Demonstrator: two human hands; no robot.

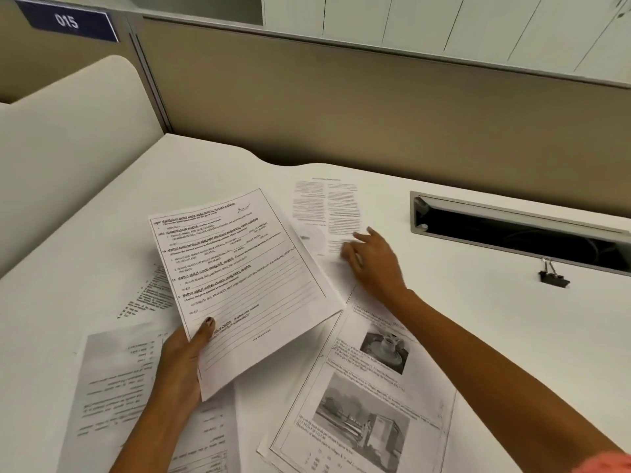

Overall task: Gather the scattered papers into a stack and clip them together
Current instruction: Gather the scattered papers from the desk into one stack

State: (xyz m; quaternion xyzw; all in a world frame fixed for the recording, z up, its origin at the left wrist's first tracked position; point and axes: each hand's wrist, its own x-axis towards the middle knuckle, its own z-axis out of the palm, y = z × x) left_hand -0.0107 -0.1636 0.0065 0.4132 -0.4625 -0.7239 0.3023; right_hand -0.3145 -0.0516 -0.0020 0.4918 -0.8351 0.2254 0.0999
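Note:
My left hand grips a printed worksheet by its lower left edge and holds it tilted above the desk. My right hand rests with spread fingers on a two-column text sheet lying further back; its grip is unclear. A sheet with photos lies under my right forearm. Another grey printed sheet lies at the lower left, and a further page peeks out beneath the held worksheet. A black binder clip sits at the right, apart from both hands.
The white desk has an open cable slot at the back right, just behind the clip. A beige partition wall closes the back, and a cream divider stands at the left.

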